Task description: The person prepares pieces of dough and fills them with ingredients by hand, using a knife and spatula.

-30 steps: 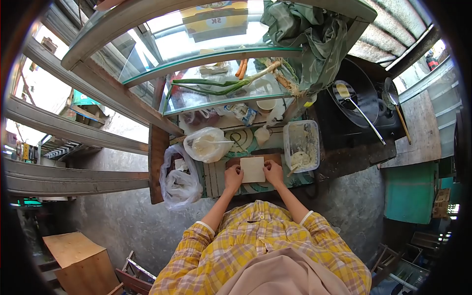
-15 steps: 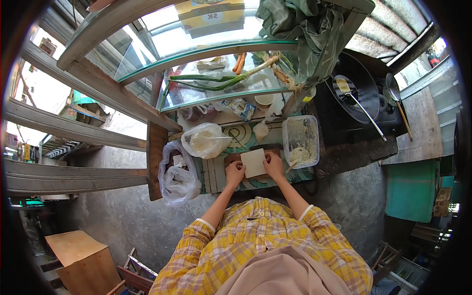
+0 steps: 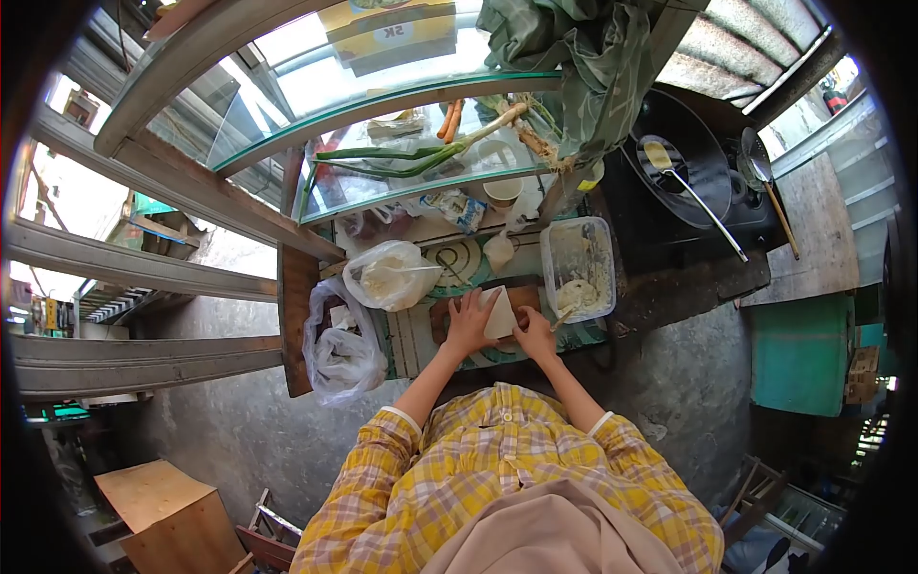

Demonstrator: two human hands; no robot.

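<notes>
A pale, thin wrapper sheet (image 3: 500, 318) lies on a dark brown board (image 3: 524, 296) on the counter in front of me. My left hand (image 3: 469, 323) rests over the sheet's left side with fingers stretched apart, hiding part of it. At the lower right edge, my right hand (image 3: 535, 335) has its fingers curled together on the sheet. Just right of the board stands a clear plastic tub (image 3: 546, 256) with a pale mash (image 3: 578, 296) in it, and a thin handle leans out near my right hand.
Left on the counter sit a plastic bag of pale food (image 3: 390, 275) and a crumpled clear bag (image 3: 346, 359). Spring onion (image 3: 449, 155) and carrots (image 3: 449, 121) lie on the glass shelf above. A wok (image 3: 684, 163) with a spatula stands on the stove at right.
My left hand has moved from pinching the sheet's left edge to lying spread over it. Less of the sheet shows, and its visible part is narrower. My right hand has dropped slightly along its edge.
</notes>
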